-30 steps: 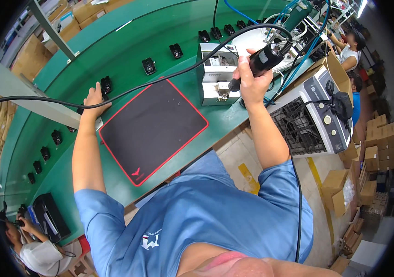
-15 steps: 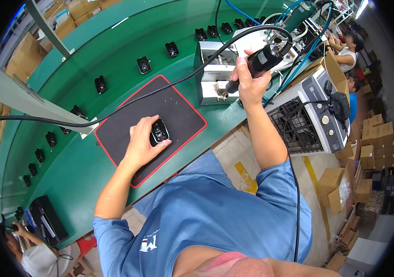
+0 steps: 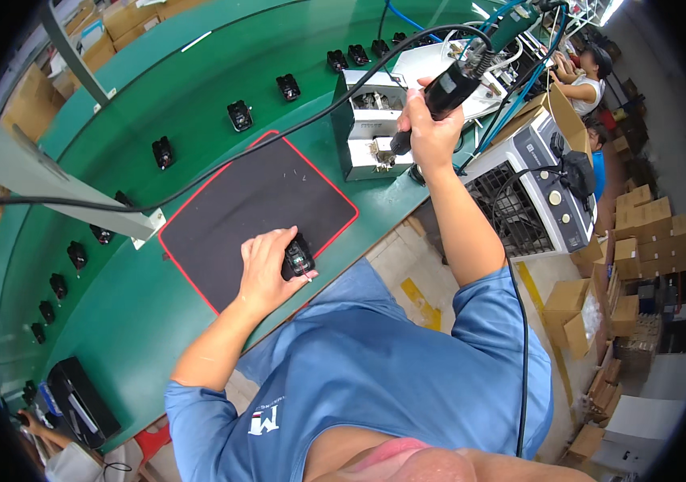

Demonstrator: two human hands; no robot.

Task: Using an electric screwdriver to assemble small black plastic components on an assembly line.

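Observation:
My left hand (image 3: 266, 269) grips a small black plastic housing (image 3: 299, 255) by its sides, over the near edge of the dark mat (image 3: 230, 209) with a red border. Inside the housing some small parts show, too fine to name. My right hand (image 3: 433, 138) is wrapped round a black corded electric screwdriver (image 3: 451, 90), held well off to the right of the mat. The screwdriver's front end is close to a grey metal box, apparently a screw feeder (image 3: 367, 128); whether they touch, I cannot tell.
Several similar black housings (image 3: 239, 116) sit in a row along the green belt (image 3: 198, 104) beyond the mat. The screwdriver's black cable (image 3: 278, 135) sweeps across above the bench. A grey post (image 3: 62, 173) stands left; an air cooler (image 3: 535, 189) and cartons (image 3: 572, 309) are right.
My left hand has moved the housing to the right and nearer to me over the mat. My right hand still holds the screwdriver by the metal box, with little movement.

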